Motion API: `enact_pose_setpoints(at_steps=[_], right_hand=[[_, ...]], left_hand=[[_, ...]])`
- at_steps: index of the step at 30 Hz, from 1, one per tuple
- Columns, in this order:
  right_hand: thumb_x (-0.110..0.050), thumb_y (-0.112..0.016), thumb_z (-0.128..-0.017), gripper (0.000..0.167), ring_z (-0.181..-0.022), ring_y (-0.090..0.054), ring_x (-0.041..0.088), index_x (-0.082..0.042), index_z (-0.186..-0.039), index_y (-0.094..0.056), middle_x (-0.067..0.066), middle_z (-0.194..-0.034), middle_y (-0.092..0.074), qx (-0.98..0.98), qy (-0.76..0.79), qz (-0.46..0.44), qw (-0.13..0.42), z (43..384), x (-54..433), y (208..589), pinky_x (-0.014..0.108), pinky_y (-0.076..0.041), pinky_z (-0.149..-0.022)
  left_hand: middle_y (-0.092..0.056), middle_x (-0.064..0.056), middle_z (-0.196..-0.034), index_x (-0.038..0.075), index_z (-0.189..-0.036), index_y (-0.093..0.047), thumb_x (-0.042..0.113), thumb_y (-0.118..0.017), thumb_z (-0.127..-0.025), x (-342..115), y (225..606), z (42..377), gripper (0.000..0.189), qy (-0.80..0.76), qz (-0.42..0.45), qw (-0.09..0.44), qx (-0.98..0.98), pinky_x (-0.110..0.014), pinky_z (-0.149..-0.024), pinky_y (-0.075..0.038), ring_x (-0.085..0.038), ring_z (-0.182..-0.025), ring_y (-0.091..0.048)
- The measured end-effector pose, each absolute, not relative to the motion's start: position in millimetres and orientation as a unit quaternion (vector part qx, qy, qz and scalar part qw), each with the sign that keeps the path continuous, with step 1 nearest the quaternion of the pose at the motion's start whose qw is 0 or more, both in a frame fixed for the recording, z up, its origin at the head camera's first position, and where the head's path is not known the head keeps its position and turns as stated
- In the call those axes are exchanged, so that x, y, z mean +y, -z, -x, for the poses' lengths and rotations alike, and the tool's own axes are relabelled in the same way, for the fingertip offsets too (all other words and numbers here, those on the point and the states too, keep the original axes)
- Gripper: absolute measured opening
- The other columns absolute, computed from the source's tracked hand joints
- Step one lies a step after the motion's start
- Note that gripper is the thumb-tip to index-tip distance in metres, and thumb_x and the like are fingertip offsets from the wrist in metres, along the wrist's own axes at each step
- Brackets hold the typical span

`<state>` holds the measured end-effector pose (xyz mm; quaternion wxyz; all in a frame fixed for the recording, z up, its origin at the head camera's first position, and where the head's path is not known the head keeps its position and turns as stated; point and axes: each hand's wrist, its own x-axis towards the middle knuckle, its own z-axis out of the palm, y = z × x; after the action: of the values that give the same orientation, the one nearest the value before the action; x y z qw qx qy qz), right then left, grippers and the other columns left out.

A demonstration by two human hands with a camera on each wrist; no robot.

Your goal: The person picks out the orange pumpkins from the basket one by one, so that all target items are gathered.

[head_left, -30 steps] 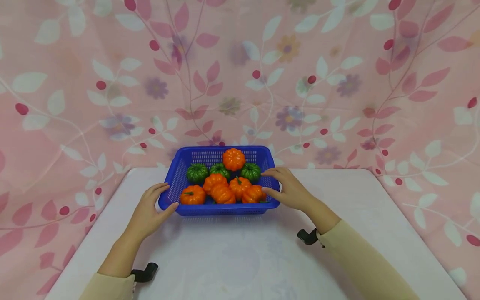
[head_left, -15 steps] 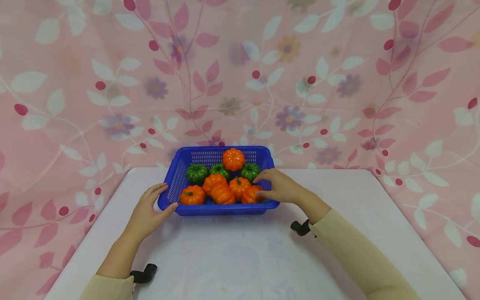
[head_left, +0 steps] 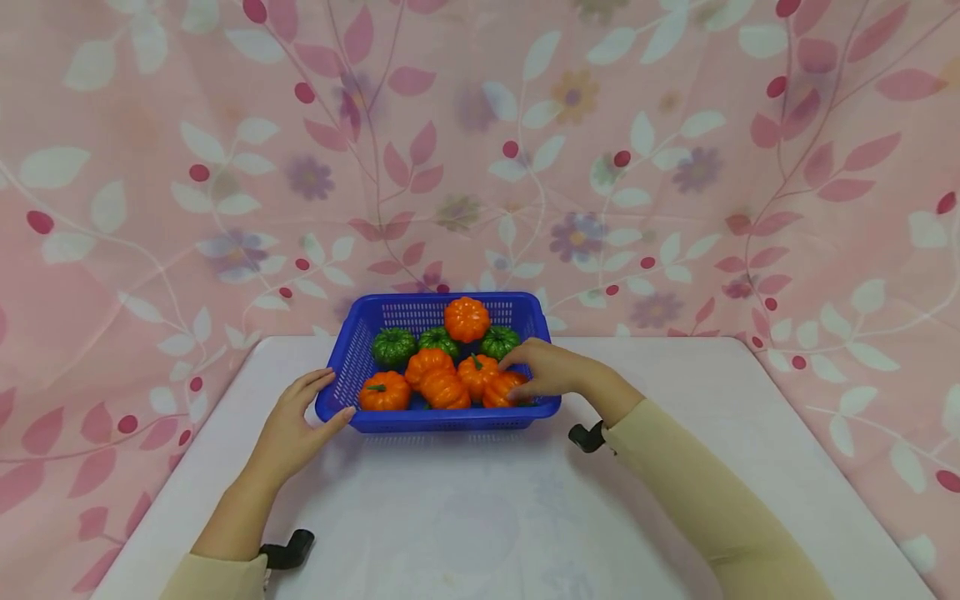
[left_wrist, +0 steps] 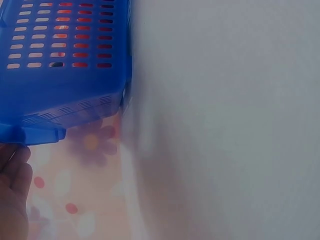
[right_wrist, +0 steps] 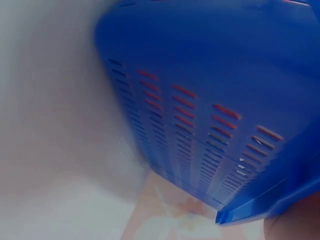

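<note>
While the left grip [head_left: 296,421], loosely spread, touches the blue basket [head_left: 442,421], the right grip [head_left: 552,368] reaches inside.
Its parted fingers are at the front-right orange pumpkin [head_left: 498,392]; whether they hold it, I cannot tell.

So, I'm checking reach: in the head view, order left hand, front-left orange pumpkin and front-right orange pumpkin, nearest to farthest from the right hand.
1. Front-right orange pumpkin, by the right hand.
2. Front-left orange pumpkin, across the basket.
3. Left hand, at the basket's left end.
</note>
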<state>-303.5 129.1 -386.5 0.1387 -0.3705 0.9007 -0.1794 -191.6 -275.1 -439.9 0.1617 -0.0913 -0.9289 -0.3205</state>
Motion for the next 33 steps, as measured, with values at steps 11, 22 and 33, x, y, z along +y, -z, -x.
enact_pose_setpoints(at_steps=[11,22,33], right_hand=[[-0.040,-0.074,-0.090,0.045,-0.121,-0.051,0.024,-0.020,-0.130,-0.068,0.001,-0.126,-0.063,0.908,0.161,0.349,0.165,305,126,385,0.044,-0.042,-0.109],[-0.044,-0.075,-0.089,0.051,-0.126,-0.055,0.023,-0.016,-0.131,-0.065,0.002,-0.134,-0.061,0.899,0.254,0.324,0.153,304,133,381,0.046,-0.041,-0.111],[-0.041,-0.076,-0.088,0.049,-0.118,-0.058,0.022,-0.015,-0.129,-0.065,0.002,-0.127,-0.063,0.882,0.340,0.309,0.110,291,148,358,0.044,-0.050,-0.102]], left_hand=[[-0.045,-0.018,-0.150,-0.001,-0.142,-0.053,0.038,-0.077,-0.088,-275,443,193,0.071,0.330,0.082,0.160,-0.927,-0.070,-0.106,-0.033,-0.045,-0.138,-0.037],[-0.045,-0.017,-0.150,0.000,-0.142,-0.053,0.044,-0.076,-0.088,-275,443,193,0.074,0.331,0.080,0.156,-0.927,-0.069,-0.106,-0.034,-0.044,-0.139,-0.037],[-0.046,-0.017,-0.149,-0.001,-0.142,-0.053,0.039,-0.077,-0.088,-274,441,190,0.071,0.341,0.079,0.162,-0.923,-0.069,-0.106,-0.034,-0.044,-0.138,-0.038]])
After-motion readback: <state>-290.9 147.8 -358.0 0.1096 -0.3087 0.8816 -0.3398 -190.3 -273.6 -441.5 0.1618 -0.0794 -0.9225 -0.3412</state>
